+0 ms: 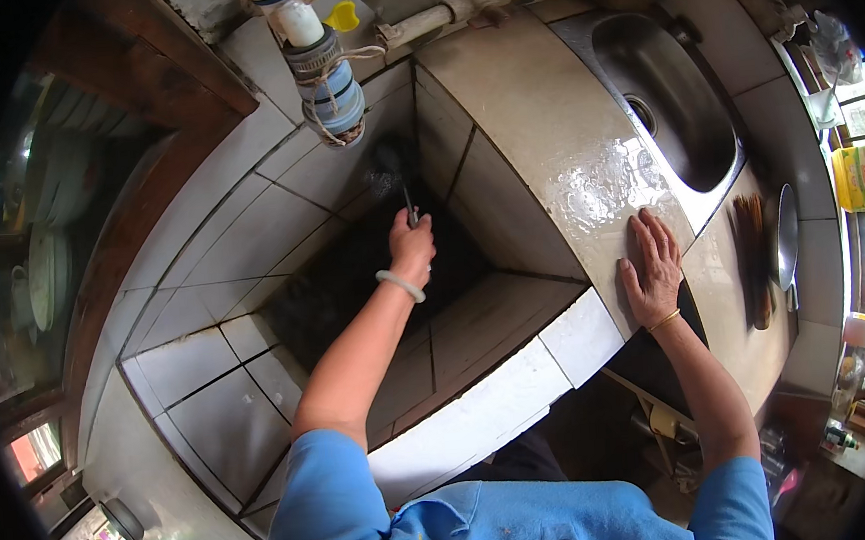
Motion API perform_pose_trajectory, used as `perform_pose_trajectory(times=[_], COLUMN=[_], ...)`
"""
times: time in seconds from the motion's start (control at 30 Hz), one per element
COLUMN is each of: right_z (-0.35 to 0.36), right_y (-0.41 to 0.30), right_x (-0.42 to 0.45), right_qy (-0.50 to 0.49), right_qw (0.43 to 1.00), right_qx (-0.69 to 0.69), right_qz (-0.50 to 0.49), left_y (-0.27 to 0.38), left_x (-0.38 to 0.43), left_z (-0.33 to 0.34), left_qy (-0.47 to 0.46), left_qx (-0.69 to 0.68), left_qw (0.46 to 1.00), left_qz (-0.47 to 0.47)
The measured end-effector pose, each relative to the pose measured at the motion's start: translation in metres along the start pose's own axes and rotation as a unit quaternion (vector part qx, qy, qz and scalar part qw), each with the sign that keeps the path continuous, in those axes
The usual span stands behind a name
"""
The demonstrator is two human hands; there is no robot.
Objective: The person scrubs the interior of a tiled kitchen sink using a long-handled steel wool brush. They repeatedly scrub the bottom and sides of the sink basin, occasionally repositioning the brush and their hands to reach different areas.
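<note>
My left hand (411, 250), with a pale bangle at its wrist, grips the handle of a long-handled tool (409, 199). It reaches down into a deep basin lined with white tiles (458, 426). The tool's head is dark and blurred near the far corner, so its kind is unclear. Shadow hides most of the basin floor (374, 289). My right hand (652, 266) rests palm down on the beige tiled countertop (519, 106), thumb apart from the fingers and holding nothing. Wet, shiny patches lie on the counter just beyond its fingertips.
A stainless steel sink (664, 88) is set into the counter at upper right. Nearer me lie a bundled-stick brush (754, 262) and a metal wok spatula (785, 238). A pipe wrapped in blue (332, 96) hangs above the basin. A glass-fronted wooden cabinet (166, 123) borders the left.
</note>
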State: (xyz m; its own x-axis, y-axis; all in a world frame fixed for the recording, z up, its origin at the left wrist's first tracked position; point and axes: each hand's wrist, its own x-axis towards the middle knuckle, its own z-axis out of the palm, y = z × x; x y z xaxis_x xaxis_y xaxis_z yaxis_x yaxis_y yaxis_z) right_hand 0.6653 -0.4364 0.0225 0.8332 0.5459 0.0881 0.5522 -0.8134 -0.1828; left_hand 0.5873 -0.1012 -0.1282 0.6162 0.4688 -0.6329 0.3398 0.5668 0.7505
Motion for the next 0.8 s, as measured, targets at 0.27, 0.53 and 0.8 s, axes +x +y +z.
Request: perform_pose_trajectory(times=[0.27, 0.53, 0.8], right_z=[0.000, -0.001, -0.002], right_y=[0.000, -0.004, -0.004], right_x=[0.000, 0.004, 0.002], right_qy=[0.002, 0.012, 0.010], right_qw=[1.000, 1.000, 1.000], right_qx=[0.003, -0.003, 0.001], right_qz=[0.002, -0.021, -0.014], left_y=[0.037, 0.028, -0.035], left_x=[-0.037, -0.027, -0.081], left_z=[0.062, 0.051, 0.023], left_qy=[0.047, 0.087, -0.034], left_qx=[0.195, 0.357, 0.415], left_qw=[0.957, 0.891, 0.837], left_qz=[0.211, 0.268, 0.356])
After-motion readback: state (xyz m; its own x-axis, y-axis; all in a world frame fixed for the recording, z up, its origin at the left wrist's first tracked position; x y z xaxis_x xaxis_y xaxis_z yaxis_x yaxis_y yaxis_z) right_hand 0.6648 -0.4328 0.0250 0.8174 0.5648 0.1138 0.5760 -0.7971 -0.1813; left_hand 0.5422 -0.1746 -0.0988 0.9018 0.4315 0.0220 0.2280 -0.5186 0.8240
